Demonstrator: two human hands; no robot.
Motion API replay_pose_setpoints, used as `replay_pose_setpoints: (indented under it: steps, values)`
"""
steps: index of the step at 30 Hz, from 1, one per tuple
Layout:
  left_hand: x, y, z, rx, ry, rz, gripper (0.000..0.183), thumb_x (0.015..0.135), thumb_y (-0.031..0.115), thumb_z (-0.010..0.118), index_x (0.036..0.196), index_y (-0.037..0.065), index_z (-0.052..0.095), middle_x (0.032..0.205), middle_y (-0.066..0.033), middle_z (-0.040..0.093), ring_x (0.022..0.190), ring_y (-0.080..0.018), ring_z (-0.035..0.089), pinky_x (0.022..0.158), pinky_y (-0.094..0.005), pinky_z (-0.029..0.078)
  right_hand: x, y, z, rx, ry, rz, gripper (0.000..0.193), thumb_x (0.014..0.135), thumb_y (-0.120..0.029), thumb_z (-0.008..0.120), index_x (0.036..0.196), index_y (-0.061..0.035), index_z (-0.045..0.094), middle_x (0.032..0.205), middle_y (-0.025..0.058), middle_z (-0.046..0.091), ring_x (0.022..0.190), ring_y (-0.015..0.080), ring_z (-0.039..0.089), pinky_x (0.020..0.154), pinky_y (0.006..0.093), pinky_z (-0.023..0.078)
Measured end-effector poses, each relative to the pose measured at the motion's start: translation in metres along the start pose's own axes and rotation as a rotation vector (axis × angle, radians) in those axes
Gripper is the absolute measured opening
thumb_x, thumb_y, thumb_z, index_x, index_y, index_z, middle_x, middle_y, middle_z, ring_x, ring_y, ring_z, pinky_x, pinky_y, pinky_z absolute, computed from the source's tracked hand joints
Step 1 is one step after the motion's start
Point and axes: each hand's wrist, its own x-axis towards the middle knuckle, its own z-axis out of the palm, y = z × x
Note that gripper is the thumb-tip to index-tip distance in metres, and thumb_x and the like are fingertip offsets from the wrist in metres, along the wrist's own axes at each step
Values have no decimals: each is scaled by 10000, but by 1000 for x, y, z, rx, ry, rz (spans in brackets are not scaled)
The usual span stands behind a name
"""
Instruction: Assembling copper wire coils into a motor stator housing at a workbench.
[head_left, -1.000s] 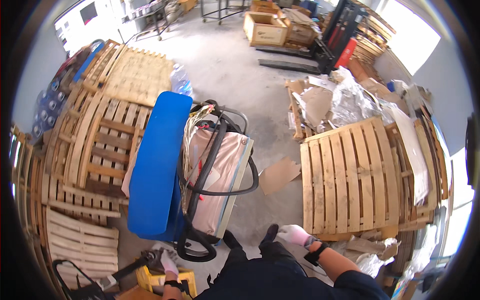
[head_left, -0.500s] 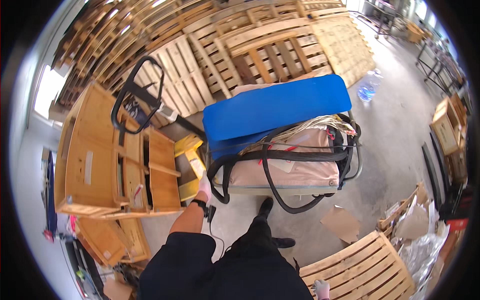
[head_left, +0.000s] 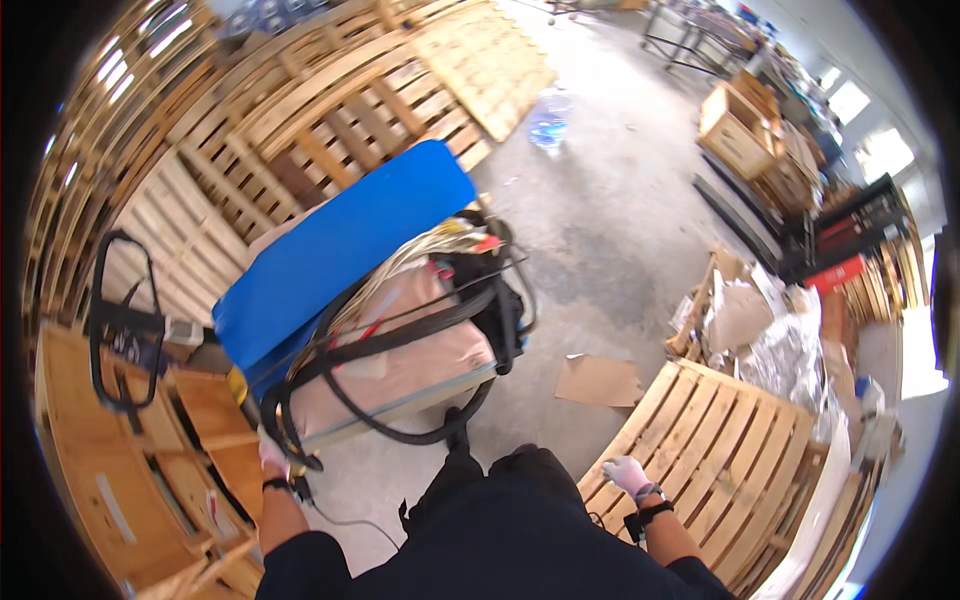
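My left hand [head_left: 272, 455], in a pale glove, is low beside the near left corner of a load; its fingers are blurred and partly hidden. The load is a pinkish fabric-covered block [head_left: 420, 350] with a long blue board [head_left: 345, 255], thick black hose [head_left: 400, 335] and a bundle of pale cables [head_left: 420, 245] on it. To its left rises a black loop handle [head_left: 128, 320]. My right hand [head_left: 627, 473], gloved and empty, hangs with loosely curled fingers above a slatted wooden pallet [head_left: 700, 460].
Wooden drawer units [head_left: 90, 450] crowd the left side. Stacked pallets [head_left: 330, 120] lean behind the load. A clear plastic bottle [head_left: 549, 122], a cardboard sheet [head_left: 598, 382] and a heap of plastic wrap [head_left: 780, 340] lie to the right, with a forklift [head_left: 845, 235] beyond.
My view has turned to the right, so the load and drawers appear farther left. More of my right hand and the pallet shows. My left hand stays beside the load.
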Motion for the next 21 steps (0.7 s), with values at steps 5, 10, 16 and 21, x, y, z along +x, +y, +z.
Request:
replay_pose_setpoints:
  steps: [5,10,16,21]
  values:
    - [17,10,-45,-2,-74,-2,763,1077,666,313,1556,101,495,1490,-37,591,1336,-247,574,1162,-393,428,29,15,6,-55,-54,-130,379,947,-325,618,1078,-3,768,864,158,768,802,256,752,792,373,583]
    - [-36,-19,-45,71,548,261,812,1034,657,391,1623,109,276,1552,-99,513,1413,-260,504,1214,-382,286,25,31,-45,33,6,39,350,961,-317,618,1010,-3,764,831,141,762,771,246,751,774,366,587]
    - [-127,-109,271,1119,-444,58,466,992,391,516,1327,68,520,1248,-153,642,1185,-318,623,970,-443,452,109,188,-55,-352,-159,-42,513,1010,-481,491,970,-40,750,967,221,750,969,404,710,889,514,551]
    - [-228,-163,545,1686,-1475,337,252,965,214,596,1127,42,683,1043,-189,728,1030,-359,701,808,-485,562,149,203,-147,-109,-419,148,417,1016,-417,490,987,-100,760,975,152,782,842,325,744,762,437,599]
